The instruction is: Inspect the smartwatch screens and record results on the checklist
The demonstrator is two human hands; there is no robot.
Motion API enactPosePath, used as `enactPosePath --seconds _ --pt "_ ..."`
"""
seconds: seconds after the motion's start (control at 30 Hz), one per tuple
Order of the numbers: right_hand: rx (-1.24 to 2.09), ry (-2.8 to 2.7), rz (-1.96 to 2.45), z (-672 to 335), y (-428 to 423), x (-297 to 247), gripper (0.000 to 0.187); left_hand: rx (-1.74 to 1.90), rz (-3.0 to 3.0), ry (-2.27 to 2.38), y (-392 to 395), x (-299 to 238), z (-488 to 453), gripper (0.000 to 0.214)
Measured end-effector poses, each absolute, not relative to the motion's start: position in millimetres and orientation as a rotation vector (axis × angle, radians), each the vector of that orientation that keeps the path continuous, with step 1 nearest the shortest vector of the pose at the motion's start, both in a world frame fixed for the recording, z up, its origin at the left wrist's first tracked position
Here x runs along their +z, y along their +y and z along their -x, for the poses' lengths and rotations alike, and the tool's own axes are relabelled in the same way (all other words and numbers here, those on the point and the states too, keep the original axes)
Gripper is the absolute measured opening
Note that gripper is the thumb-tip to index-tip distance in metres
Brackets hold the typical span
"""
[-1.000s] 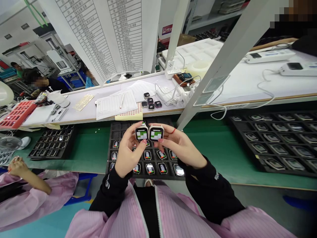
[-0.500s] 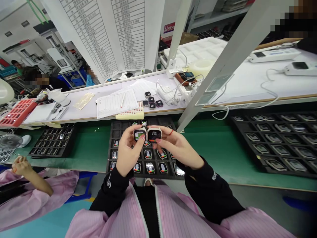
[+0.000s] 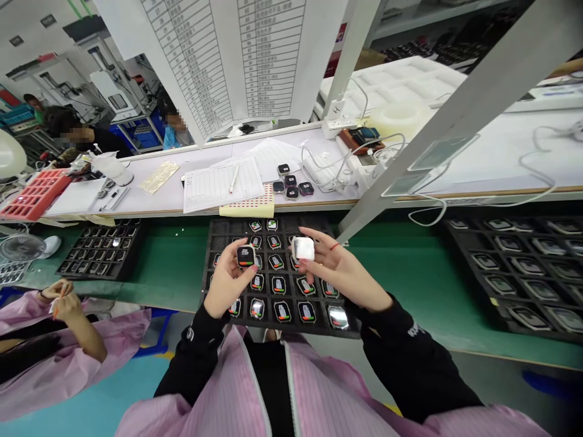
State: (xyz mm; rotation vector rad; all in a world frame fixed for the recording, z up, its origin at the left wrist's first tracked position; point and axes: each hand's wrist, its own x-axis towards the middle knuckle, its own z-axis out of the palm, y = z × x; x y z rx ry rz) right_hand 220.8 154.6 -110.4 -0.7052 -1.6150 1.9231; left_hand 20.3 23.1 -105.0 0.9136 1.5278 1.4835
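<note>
My left hand is closed round a smartwatch body without a strap; its dark screen faces up, showing small text and a red and green bar. My right hand grips a second watch body whose screen reflects bright white light. The two watches are apart, both held above a black foam tray. Several watch bodies lie in the tray's compartments, many with lit screens, among them one watch in the front row. My wrists hide part of the tray's sides.
Other black watch trays lie to the left and right on the green bench. A white shelf behind holds paper forms, several small dark watches and cables. A slanted post rises at right. A co-worker's hands are at left.
My hands have moved apart; the watches were side by side. The right watch has tilted, its screen now white with glare. The left watch's screen changed from a green picture to text with a colour bar.
</note>
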Motion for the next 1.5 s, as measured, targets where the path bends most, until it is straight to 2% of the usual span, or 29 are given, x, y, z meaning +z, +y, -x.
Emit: enactPosePath --seconds 0.13,0.23,0.3,0.37,0.43,0.5,0.63,0.73,0.83,0.93,1.07,1.27,1.5 --pt "1.910 -1.687 0.866 -216.0 182.3 -147.8 0.082 1.405 -0.798 1.672 18.2 -148.9 26.8 0.068" --pt "1.870 -1.768 1.065 -201.5 212.9 -184.7 0.082 1.183 -0.792 2.005 23.7 -186.4 69.8 0.066" --pt "1.719 -1.954 1.242 -186.9 234.7 -206.3 0.078 1.083 -0.787 2.139 31.9 -206.1 95.0 0.065" --pt "1.422 -2.237 1.405 -170.7 255.0 -221.9 0.070 1.012 -0.803 2.221 42.1 -219.3 113.9 0.064" --pt "1.138 -2.422 1.494 -155.1 271.5 -231.1 0.064 0.933 -0.852 2.289 52.6 -226.8 125.4 0.062" --pt "0.993 -2.474 1.530 -142.1 282.6 -236.5 0.064 0.853 -0.923 2.330 62.3 -230.9 130.7 0.061" --pt "0.874 -2.535 1.552 -129.2 289.2 -244.9 0.064 0.703 -1.067 2.371 74.4 -235.2 133.0 0.061" --pt "0.805 -2.558 1.533 -131.0 288.5 -249.3 0.062 0.622 -1.138 2.416 76.6 -236.2 135.2 0.070" --pt "0.737 -2.548 1.513 -135.3 288.9 -249.9 0.052 0.581 -1.206 2.432 79.4 -235.4 136.0 0.077" --pt "0.712 -2.566 1.468 -132.2 289.3 -248.5 0.040 0.583 -1.299 2.419 92.3 -234.7 129.7 0.064" --pt "0.687 -2.644 1.375 -110.6 288.3 -245.4 0.036 0.598 -1.443 2.334 129.2 -236.3 110.2 0.043" --pt "0.536 -2.686 1.436 -78.6 288.7 -232.9 0.032 0.534 -1.492 2.288 189.5 -244.9 86.2 0.031" --pt "0.448 -2.522 1.663 -112.9 276.0 -236.5 0.027 0.574 -1.428 2.274 206.6 -252.1 85.6 0.028"
